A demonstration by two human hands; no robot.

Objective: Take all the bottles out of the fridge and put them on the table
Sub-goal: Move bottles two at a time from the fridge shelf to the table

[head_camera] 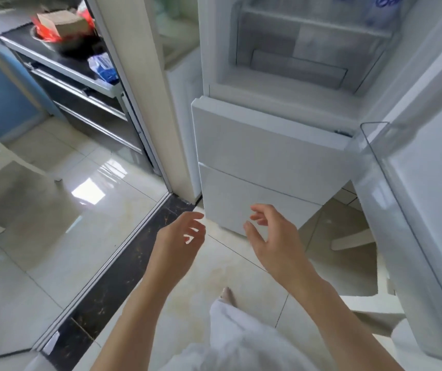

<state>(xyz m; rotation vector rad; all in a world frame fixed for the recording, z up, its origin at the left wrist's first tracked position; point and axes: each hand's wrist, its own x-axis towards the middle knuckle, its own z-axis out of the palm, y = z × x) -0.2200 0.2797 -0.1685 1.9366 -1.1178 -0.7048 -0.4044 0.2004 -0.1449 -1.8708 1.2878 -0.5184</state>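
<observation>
White fridge: the tall white fridge (270,140) stands with its upper door open; the two lower drawers are closed.
Bottles: one clear plastic bottle with a blue label (383,9) shows at the top right, blurred, on an upper shelf.
Your hands: your left hand (181,236) and right hand (270,234) hang before the lower drawer, fingers loosely spread, holding nothing.
Table: not in view.
Progress: you have at least this bottle left to take; how many are already out, I cannot tell.

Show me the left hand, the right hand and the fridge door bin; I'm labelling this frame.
left hand (181,238): head view, on the palm.
right hand (273,238): head view, on the back of the hand.
door bin (375,145): head view, on its clear front wall.
</observation>
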